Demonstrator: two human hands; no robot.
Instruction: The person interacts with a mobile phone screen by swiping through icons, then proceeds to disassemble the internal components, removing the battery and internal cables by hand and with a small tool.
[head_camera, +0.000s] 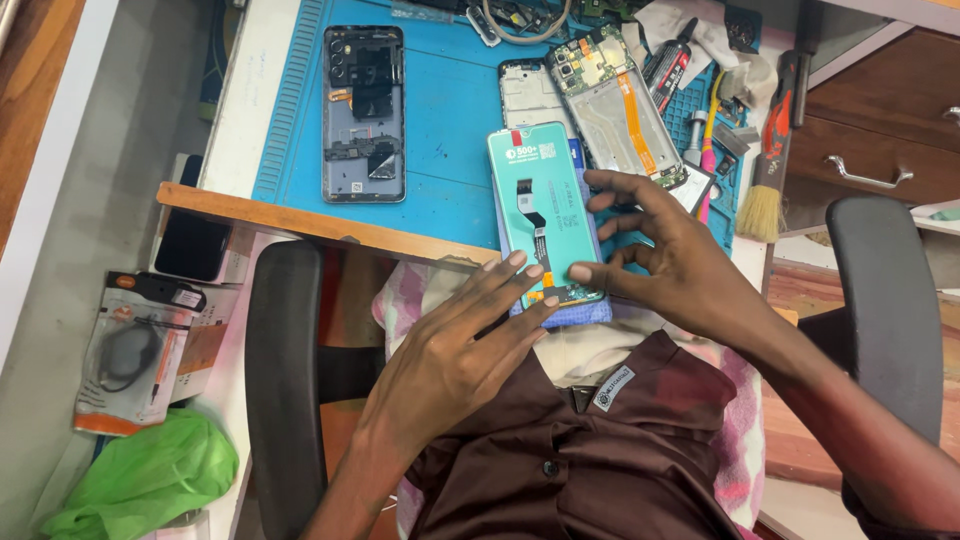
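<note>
Replacement phone screen (545, 210), teal-backed with a dark flex ribbon running down its middle and an orange tab near the lower end, lies face down at the near edge of the blue work mat (450, 110), resting on a purple-blue pad that pokes out beneath it. The left hand (450, 350) lays its fingers flat and spread across the lower left corner, pressing rather than pinching. The right hand (670, 265) comes in from the right, thumb and fingertips splayed along the panel's right edge and bottom corner, nothing clamped between them. By the look of it, this is the steadying and inspecting step, the panel being squared up before fitting. The next move would call for a light touch around that flex ribbon and a careful lift by the edges.

Around it on the tabletop: an opened phone body (364, 115) with its boards exposed to the left, a bare phone frame with an orange flex (620, 110) just behind, and a small brush (765, 195) near the right edge
</note>
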